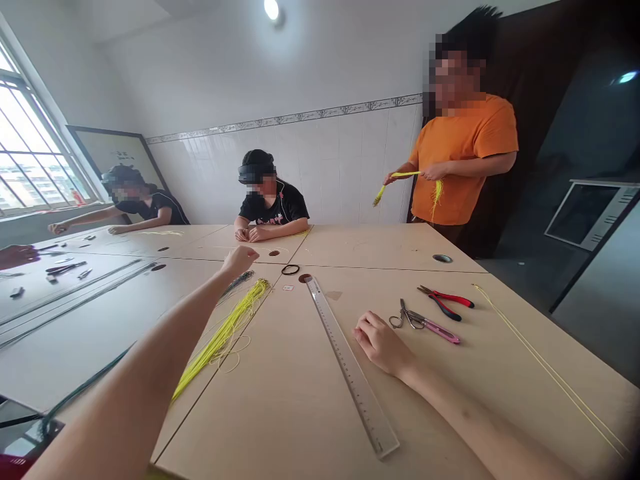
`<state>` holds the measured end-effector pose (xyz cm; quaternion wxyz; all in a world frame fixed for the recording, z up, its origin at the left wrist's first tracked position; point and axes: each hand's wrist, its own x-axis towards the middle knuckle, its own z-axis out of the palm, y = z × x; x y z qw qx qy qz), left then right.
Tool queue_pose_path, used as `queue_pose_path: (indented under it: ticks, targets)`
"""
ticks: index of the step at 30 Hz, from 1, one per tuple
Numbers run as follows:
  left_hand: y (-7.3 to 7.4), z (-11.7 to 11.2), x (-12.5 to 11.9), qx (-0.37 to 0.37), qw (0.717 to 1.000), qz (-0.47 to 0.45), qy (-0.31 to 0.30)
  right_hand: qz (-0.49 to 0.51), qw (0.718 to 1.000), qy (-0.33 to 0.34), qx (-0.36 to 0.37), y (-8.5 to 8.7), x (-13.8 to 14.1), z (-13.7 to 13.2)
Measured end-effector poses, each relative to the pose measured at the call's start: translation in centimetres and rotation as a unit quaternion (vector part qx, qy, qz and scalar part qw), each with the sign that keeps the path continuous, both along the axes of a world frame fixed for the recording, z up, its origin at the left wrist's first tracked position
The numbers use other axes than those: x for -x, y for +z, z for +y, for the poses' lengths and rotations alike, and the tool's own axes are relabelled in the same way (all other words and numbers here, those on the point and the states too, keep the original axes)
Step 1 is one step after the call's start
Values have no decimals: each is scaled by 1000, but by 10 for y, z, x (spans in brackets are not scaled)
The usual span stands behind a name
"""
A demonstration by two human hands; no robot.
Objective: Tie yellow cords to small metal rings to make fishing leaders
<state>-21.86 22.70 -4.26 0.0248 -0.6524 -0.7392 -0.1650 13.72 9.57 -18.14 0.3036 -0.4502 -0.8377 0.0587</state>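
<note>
My left hand (pixel 240 261) is stretched far across the table, its fingers closed; whatever they may hold is too small to make out. Just below it lie a bundle of dark cords (pixel 241 283) and a thick bundle of yellow cords (pixel 225 330), partly behind my forearm. My right hand (pixel 381 343) rests loosely curled on the tabletop, with nothing seen in it. To its left, a clear ruler (pixel 349 367) lies lengthwise. Scissors (pixel 403 316), a pink-handled cutter (pixel 441 331) and red-and-black pliers (pixel 447 303) lie to its right.
A long yellow cord (pixel 537 357) runs along the right. A black ring (pixel 290 269), a cable hole (pixel 305 278) and a tape roll (pixel 443 259) are farther back. Two people sit opposite; a standing person in an orange shirt (pixel 463 153) holds yellow cords (pixel 407 175). Dark cords (pixel 75 293) and tools are left.
</note>
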Motion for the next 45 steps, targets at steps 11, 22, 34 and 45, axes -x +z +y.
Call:
queue_pose_path:
  ticks: [11, 22, 34, 45]
  targets:
    - [139, -43, -2, -149, 989, -5, 0, 9, 1000, 8, -16, -5, -1, 2]
    - [214, -93, -49, -254, 966, 0, -53, 14, 999, 18, -25, -10, -3, 2]
    - [258, -121, -103, -452, 867, -91, -191, 4, 1000, 15, -23, -10, -4, -2]
    - [126, -176, -206, -197, 793, -391, -424, 10, 1000, 4, -26, -4, -1, -6]
